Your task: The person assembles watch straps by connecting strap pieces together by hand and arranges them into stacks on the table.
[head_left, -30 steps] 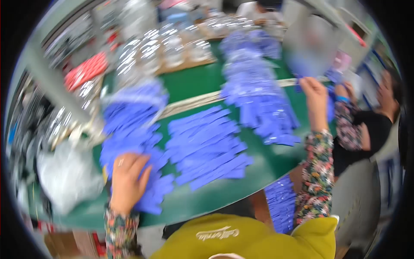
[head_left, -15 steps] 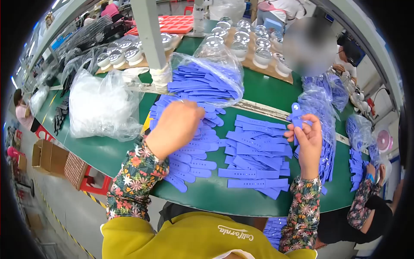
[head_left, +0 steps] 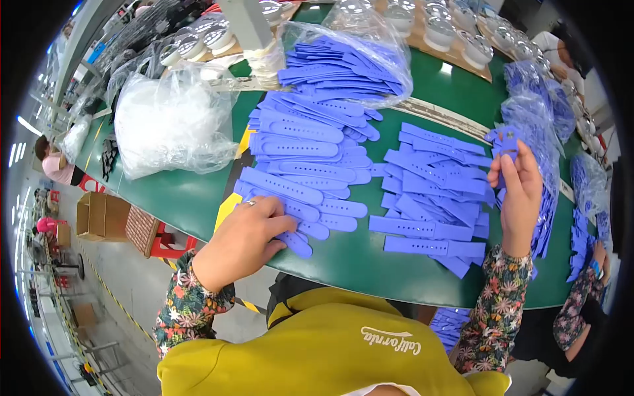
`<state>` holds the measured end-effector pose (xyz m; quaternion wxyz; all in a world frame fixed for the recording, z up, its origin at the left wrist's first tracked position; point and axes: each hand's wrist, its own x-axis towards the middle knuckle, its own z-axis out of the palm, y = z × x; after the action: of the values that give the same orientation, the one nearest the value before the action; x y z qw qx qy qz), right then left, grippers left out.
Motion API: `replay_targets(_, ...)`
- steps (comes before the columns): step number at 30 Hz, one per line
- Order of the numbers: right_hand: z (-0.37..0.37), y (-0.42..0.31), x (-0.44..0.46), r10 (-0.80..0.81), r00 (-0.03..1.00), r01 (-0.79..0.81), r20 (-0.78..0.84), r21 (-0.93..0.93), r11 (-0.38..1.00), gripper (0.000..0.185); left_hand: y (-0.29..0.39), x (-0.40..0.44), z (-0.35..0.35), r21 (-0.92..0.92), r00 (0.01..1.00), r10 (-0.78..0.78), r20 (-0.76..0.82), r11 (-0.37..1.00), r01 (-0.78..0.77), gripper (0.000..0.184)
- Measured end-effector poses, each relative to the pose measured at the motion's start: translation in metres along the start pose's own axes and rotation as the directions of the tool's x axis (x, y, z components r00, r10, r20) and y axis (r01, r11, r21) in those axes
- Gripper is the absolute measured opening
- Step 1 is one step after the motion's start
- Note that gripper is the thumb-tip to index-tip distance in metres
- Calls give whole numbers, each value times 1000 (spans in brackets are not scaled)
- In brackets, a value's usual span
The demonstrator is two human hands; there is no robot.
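Note:
My left hand (head_left: 247, 239) rests at the near end of a spread pile of blue perforated straps (head_left: 300, 148). Its fingers are bent, with thumb and index finger apart at the strap ends; no strap is clearly lifted. On the right, my right hand (head_left: 518, 191) pinches one blue strap (head_left: 508, 141) upright between thumb and fingers, its holed end showing above them. Between the hands lies a second stack of blue straps (head_left: 432, 191), crossed over one another. The part of the held strap inside my right hand is hidden.
Behind the piles, a clear bag (head_left: 389, 49) holds more blue straps. A bulging white plastic bag (head_left: 172, 125) sits on the green table (head_left: 191, 198) at left. Clear domes (head_left: 439, 30) stand on boards at the back. At far right is a co-worker's hand (head_left: 599, 257).
My left hand has come back from the far part of the left pile to its near end. My right hand still holds the strap upright. The view has tilted down.

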<state>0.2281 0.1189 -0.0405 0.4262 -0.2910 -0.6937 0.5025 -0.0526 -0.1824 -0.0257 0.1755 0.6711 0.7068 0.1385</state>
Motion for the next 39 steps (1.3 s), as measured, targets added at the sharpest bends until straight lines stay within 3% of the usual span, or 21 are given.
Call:
replay_targets(5,11,-6,-6,82,997,-82,-10,3,997,40,-6,4,-1,-63,998,25,-59,998,-29,32)
replay_targets(10,6,-20,-1,93,990,-90,102,-30,996,41,-10,13,-2,28,991,132,-5,991,-132,23)
replay_targets(14,7,-12,0,6,995,-3,97,-34,999,42,-8,34,-15,-73,980,119,-159,989,-132,13)
replay_targets(16,9,-12,0,7,995,-6,95,-13,1000,43,11,60,-25,-381,974,-132,-185,923,53,10)
replay_targets(18,8,-6,-2,-21,995,32,96,-120,992,38,37,96,-36,-356,976,-96,-197,934,20,16)
replay_targets(20,10,-7,-4,-218,975,222,50,-333,917,37,47,128,-36,-44,895,292,-336,945,-325,26)
replay_targets(23,14,-20,-7,-275,958,283,81,-433,856,34,66,153,-27,10,837,379,-395,913,-408,31)
replay_targets(26,17,-18,-10,-286,955,285,74,-489,824,25,62,158,-22,15,843,392,-368,909,-416,33)
replay_targets(28,16,-22,-13,-280,938,344,203,-629,697,24,56,159,-21,13,823,396,-407,904,-428,35)
replay_targets(29,16,-20,-14,-272,939,343,211,-622,704,24,53,158,-21,25,794,413,-446,892,-450,36)
replay_targets(31,15,-19,-8,-448,827,550,338,-650,524,30,55,156,-23,42,789,407,-460,898,-439,37)
replay_targets(34,25,-37,-11,-398,835,536,380,-724,434,41,55,155,-29,86,781,421,-461,897,-433,37)
replay_targets(39,35,-45,-18,-350,852,512,389,-757,405,51,63,148,-32,126,806,409,-428,910,-395,34)
